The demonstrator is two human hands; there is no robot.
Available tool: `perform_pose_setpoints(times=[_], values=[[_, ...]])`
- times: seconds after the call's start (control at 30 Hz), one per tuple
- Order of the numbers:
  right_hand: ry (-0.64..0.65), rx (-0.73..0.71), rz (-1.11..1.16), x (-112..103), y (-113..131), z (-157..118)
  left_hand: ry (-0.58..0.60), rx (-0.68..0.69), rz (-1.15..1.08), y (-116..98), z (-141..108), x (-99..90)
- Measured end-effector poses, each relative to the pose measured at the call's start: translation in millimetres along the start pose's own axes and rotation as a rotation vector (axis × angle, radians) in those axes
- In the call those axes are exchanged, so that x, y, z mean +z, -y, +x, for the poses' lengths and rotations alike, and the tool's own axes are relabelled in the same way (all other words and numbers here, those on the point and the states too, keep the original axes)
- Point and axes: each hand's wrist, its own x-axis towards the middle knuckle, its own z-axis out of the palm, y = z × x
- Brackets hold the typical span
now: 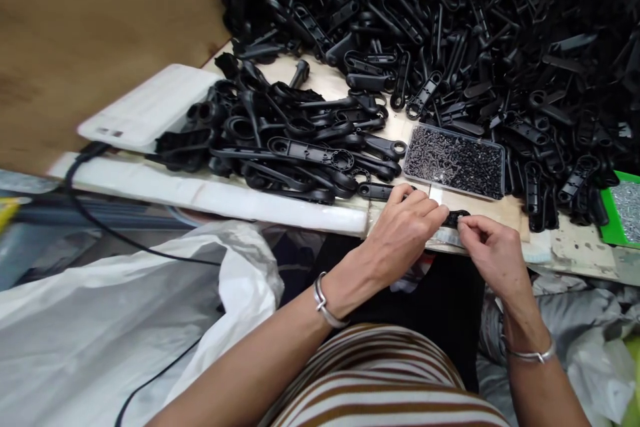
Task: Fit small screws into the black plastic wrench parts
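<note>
My left hand [407, 220] rests at the table's front edge, fingers bent over a black plastic arm-shaped part [456, 217] whose end shows between my hands. At that end, the fingertips of my right hand [490, 247] are pinched together; whatever they hold is too small or hidden to name. Another long black part [375, 191] lies just behind my left hand. Behind both hands stands a clear plastic box [455, 160] filled with small dark pieces.
Black plastic parts [295, 127] lie heaped on the left, with a larger pile [450, 33] at the back. A white flat device [150, 107] with a black cable [80, 197] sits far left. On the right is a green tray [613, 213] of small silvery pieces. White sheeting [125, 320] hangs below.
</note>
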Motion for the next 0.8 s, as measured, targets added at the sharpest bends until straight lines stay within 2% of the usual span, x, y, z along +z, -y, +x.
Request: perform_pose_setpoints(times=[0.1, 0.27, 0.33, 0.57, 0.8], values=[[0.076, 0.015, 0.037, -3.8, -0.3, 5.8, 0.020, -0.002, 0.007, 0.0, 2.1, -3.5], [0.339, 0.018, 0.135, -19.3, -1.7, 20.5, 0.035, -0.011, -0.011, 1.8, 4.3, -5.7], [0.397, 0.028, 0.147, -24.0, -1.6, 25.0, 0.035, -0.016, -0.027, 2.9, 5.0, -4.9], [0.435, 0.017, 0.155, -24.9, -2.2, 29.2, 0.063, -0.036, -0.076, 5.9, 8.4, -4.7], [0.350, -0.047, 0.103, -33.9, -11.5, 16.6, 0.070, -0.027, -0.083, -0.5, 5.1, -6.8]])
